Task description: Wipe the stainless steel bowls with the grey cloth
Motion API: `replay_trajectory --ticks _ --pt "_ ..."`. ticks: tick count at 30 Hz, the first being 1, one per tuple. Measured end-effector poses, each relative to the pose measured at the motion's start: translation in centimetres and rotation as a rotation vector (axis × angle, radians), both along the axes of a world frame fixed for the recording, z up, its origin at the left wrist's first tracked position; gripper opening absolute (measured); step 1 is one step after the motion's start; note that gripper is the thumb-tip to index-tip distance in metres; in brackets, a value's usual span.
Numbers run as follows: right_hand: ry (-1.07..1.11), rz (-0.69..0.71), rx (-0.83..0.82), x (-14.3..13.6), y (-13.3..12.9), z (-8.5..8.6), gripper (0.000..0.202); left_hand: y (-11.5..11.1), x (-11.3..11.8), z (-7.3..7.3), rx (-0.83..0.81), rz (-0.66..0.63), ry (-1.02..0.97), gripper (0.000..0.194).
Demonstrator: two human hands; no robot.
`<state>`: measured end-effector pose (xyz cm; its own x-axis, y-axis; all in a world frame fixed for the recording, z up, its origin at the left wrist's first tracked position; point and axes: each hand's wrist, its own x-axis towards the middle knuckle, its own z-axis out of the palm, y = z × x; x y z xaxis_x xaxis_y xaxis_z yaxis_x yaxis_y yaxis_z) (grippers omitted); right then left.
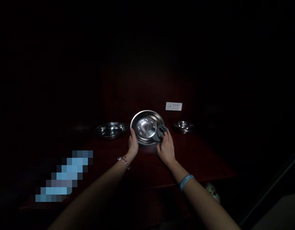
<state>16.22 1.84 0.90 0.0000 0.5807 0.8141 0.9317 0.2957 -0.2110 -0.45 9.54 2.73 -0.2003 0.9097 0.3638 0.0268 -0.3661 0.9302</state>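
Note:
A shiny round steel plate [146, 127] with a raised rim is held up, tilted with its inside toward me. My left hand [133, 143] grips its lower left edge, thumb over the rim. On the right side, my right hand [166, 147] holds a dark grey cloth [159, 133] bunched under its fingers, and the cloth lies against the plate's inner lower right rim. Parts of the fingers on both hands are hidden behind the plate or cloth.
Another steel dish [111, 130] rests on the dark red table [147, 172] at left. Several stacked steel dishes [183, 126] stand at right. A white socket panel [174, 106] is on the back wall. A bright blurred-out patch [65, 175] covers the table's left side. Surroundings are very dark.

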Motion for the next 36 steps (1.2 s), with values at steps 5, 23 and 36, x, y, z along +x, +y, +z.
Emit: replay_trajectory --ticks 5,23,36 --pt "0.234 0.028 0.031 1.0 1.1 -1.0 0.033 -0.7 0.4 0.7 -0.102 -0.026 -0.090 0.071" --pt "0.861 0.314 0.050 1.5 1.0 -0.2 0.041 0.6 0.1 0.2 0.016 -0.115 -0.195 0.065" --pt "1.733 0.765 0.009 2.8 2.2 0.3 0.013 0.5 0.3 0.0 -0.017 -0.145 -0.101 0.062"
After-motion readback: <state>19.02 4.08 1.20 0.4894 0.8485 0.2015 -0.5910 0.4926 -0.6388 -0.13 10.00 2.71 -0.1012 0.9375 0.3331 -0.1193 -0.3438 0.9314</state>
